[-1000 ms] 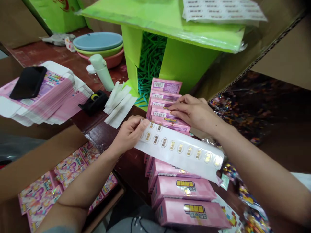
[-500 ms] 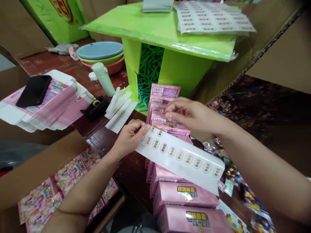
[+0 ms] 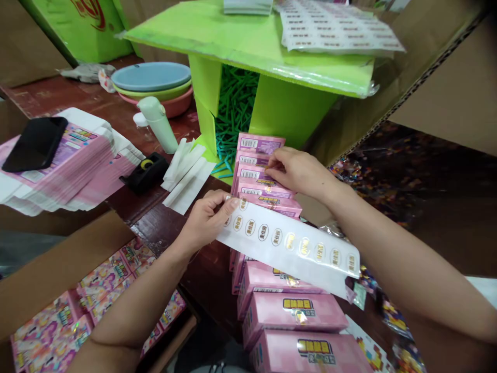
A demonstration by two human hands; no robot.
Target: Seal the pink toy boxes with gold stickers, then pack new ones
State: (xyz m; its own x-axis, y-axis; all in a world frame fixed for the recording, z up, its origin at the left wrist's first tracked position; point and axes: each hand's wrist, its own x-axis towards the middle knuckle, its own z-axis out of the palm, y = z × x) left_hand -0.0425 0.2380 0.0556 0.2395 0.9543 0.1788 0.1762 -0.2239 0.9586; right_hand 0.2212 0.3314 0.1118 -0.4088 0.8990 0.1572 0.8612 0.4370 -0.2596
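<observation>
Gripping a white sheet of gold oval stickers point(image 3: 287, 243) by its left end, the left hand point(image 3: 207, 220) has its thumb on top and its fingers curled underneath. The sheet slants down to the right, in front of the right forearm and above a row of pink boxes point(image 3: 297, 313), hiding the middle of that row. The right hand point(image 3: 297, 168) is at the far part of the row, palm down, its thumb and fingers drawn narrowly together just by one box's printed edge. A tiny gold spot shows near the fingertips; whether a sticker is pinched there is too small to tell.

The boxes stand one behind another on the dark red surface point(image 3: 149, 210). Behind them is a bright green carton point(image 3: 295, 111) with green sticks point(image 3: 236, 98) in its opening and more sticker sheets point(image 3: 337, 28) on its top. To the left of the row lie white paper strips point(image 3: 190, 178), a black tape dispenser point(image 3: 145, 173) beside them, and a pale green bottle point(image 3: 160, 127) farther back. A black phone point(image 3: 34, 144) rests on a stack of flat pink cartons point(image 3: 87, 153). At lower left, a brown cardboard box point(image 3: 66, 259) holds colourful packs point(image 3: 104, 285).
</observation>
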